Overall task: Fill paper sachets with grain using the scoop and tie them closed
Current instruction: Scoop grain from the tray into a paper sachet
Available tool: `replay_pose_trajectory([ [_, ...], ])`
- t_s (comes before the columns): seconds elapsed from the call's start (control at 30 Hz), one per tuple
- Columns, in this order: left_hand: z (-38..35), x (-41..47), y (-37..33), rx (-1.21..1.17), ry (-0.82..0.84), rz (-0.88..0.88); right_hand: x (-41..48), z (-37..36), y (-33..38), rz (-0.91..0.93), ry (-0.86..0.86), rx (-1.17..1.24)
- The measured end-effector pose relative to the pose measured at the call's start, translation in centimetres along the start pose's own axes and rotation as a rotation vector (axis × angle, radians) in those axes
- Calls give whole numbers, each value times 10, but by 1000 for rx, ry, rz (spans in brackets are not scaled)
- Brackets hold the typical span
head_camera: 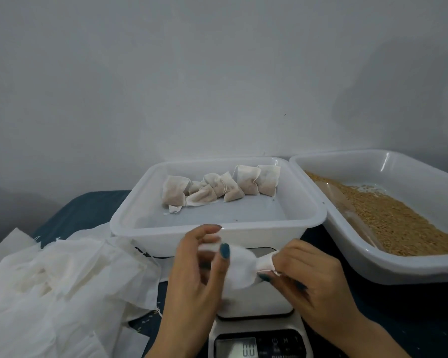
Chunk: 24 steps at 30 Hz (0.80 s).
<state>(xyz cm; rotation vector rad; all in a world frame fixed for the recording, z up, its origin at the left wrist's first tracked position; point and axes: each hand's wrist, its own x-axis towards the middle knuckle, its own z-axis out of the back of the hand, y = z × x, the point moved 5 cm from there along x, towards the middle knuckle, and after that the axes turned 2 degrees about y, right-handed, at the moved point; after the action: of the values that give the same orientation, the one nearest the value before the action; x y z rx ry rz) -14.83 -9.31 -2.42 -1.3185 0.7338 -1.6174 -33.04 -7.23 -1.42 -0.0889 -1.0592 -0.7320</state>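
Note:
A filled white paper sachet [239, 267] is held sideways above the kitchen scale [259, 332]. My left hand [192, 275] grips its bulging body, thumb on top. My right hand [313, 282] pinches the gathered neck at the sachet's right end. Several tied sachets [217, 188] lie at the back of the middle white tray [217, 228]. The right white tray [398, 264] holds brown grain [393, 218], with a clear plastic scoop [347, 210] lying in it along the left side.
A heap of empty white paper sachets [62, 280] covers the dark blue table [83, 210] at the left. The scale's display reads 0.0. A plain grey wall stands close behind the trays.

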Motion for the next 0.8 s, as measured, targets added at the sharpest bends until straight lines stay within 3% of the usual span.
replay_pose_trajectory([
  [0.07, 1, -1, -12, 253, 72, -187, 1, 1, 0, 16, 35, -23],
  [0.13, -7, -4, -15, 352, 260, -290, 1, -1, 3, 55, 72, -44],
  [0.2, -13, -6, -11, 384, 440, -274, 2, -1, 8, 95, 90, -51],
  [0.3, -20, -7, -1, 398, 570, -195, 1, -1, 15, 155, 101, -72],
  [0.47, -19, -5, 2, 405, 523, -209, 1, 0, 22, 223, 97, -107],
  [0.6, -14, -4, 7, 401, 464, -160, 4, 7, 24, 154, 74, -43],
  [0.7, -9, -2, 11, 407, 382, -90, 15, 28, 15, 53, -15, 30],
  [0.8, -5, 1, 12, 397, 324, -53, 31, 74, -26, -248, -177, -200],
])
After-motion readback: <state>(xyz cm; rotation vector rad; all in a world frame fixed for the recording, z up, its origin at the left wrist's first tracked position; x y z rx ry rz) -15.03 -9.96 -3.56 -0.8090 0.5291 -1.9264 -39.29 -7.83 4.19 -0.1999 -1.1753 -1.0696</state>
